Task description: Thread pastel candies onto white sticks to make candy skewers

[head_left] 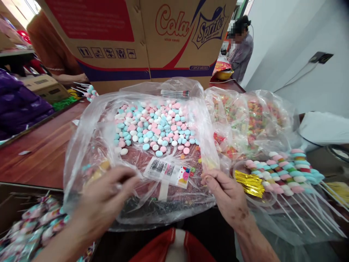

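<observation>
An orange-red garment point(152, 251) shows at the bottom edge. Just beyond it, the left hand point(109, 193) is over the near left part of a clear plastic bag point(81, 142), blurred, its fingers curled; I cannot tell whether it grasps anything. The right hand point(229, 198) has thumb and forefinger brought together at the bag's right edge; whether the film is caught between them I cannot tell.

At the lower left, wrapped candy sticks point(40, 225) lie heaped. Between the hands, slightly beyond them, a white printed packet point(167, 171) lies tilted, with small coloured rings point(192, 170) at its right end. To the right of the right hand are a bundle of gold ties point(249, 183) and several sticks of pastel twisted sweets point(286, 174), their white stems pointing nearer.

Farther in, pink, blue and white round candies point(155, 125) are spread in the middle of the bag, which rests on the reddish-brown surface point(35, 160). Bags of red, orange and green sweets point(251, 112) sit to their right. A stack of flat strips point(175, 94) lies behind the candies, in front of a large printed carton point(141, 43). Beyond it are a person in brown-orange point(51, 40) at left and a person in grey point(242, 54) at right, near a pale wall point(286, 43).
</observation>
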### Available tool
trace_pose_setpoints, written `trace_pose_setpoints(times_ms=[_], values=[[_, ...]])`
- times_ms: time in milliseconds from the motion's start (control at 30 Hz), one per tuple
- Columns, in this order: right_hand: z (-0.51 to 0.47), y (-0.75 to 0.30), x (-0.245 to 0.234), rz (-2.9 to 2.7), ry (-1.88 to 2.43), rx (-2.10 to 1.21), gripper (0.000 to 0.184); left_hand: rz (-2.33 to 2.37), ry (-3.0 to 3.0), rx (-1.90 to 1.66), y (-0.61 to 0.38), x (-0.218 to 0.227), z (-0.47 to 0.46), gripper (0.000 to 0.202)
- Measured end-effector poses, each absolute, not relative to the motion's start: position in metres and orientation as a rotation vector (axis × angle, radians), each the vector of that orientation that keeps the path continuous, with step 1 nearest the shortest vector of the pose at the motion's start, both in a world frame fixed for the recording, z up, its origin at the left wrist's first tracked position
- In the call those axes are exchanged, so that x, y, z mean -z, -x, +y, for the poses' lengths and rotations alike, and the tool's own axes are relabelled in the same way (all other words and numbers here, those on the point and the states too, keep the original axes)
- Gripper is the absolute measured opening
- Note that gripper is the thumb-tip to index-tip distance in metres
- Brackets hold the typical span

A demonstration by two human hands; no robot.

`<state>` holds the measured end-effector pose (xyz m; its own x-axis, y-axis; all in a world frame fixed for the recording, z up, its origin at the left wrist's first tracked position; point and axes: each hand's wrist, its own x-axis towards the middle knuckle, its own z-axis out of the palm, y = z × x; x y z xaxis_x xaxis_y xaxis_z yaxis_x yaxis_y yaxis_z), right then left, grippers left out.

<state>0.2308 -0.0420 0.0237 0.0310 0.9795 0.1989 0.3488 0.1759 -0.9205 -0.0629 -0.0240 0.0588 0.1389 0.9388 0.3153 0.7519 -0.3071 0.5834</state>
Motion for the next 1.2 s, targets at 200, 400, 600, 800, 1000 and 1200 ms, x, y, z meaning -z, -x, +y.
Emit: trace_pose_setpoints(times_ms=[200, 400, 600, 800, 1000, 1200], values=[[-0.052, -0.230, -0.024, -1.558, 1.303, -0.790, 0.019, 1.597, -2.612, -0.315, -0.011, -0.013, 0.027, 0.027], [-0.052, -0.229, -0.022, -1.572, 1.302, -0.797, 0.018, 1.515, -2.682, -0.168, -0.010, -0.003, 0.038, 0.020], [-0.046, -0.218, -0.015, -1.493, 1.385, -0.896, 0.020, 1.523, -2.690, -0.304, -0.010, -0.008, 0.037, 0.025], [-0.032, -0.199, -0.012, -1.462, 1.442, -0.878, 0.043, 1.454, -2.767, -0.607, -0.024, -0.031, 0.012, 0.024], [-0.032, -0.195, -0.019, -1.574, 1.361, -0.801, 0.028, 1.467, -2.892, -0.733, -0.033, -0.030, -0.004, 0.023], [-0.031, -0.201, -0.014, -1.665, 1.333, -0.532, 0.019, 1.400, -2.922, -0.919, -0.034, -0.033, -0.010, 0.014]])
